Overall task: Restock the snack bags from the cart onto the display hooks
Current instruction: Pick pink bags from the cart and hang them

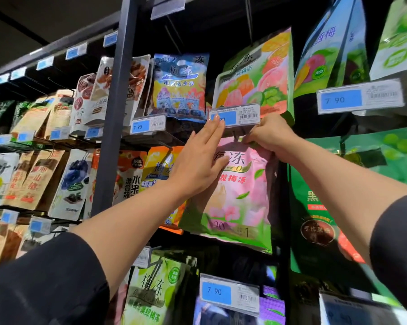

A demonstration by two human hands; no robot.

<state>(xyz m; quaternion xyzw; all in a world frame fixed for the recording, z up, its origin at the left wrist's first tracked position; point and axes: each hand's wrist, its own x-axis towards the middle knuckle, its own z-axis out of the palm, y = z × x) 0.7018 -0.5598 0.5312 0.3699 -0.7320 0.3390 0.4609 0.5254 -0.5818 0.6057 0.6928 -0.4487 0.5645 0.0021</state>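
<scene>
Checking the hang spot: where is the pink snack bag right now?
Head view, centre: the pink snack bag hangs just below a blue price tag, its top pinched by the right hand, left hand flat on its front, green bag beside it.

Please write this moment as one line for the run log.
step: hanging pink snack bag on hook | right hand: pinches bag top | left hand: open, flat on bag front, fingertips at price tag

Black sleeves [57, 277] pushed up, apparently to elbows; forearms, hands bare.

Dark shop shelving [118, 95] under a dim ceiling [45, 17].
</scene>
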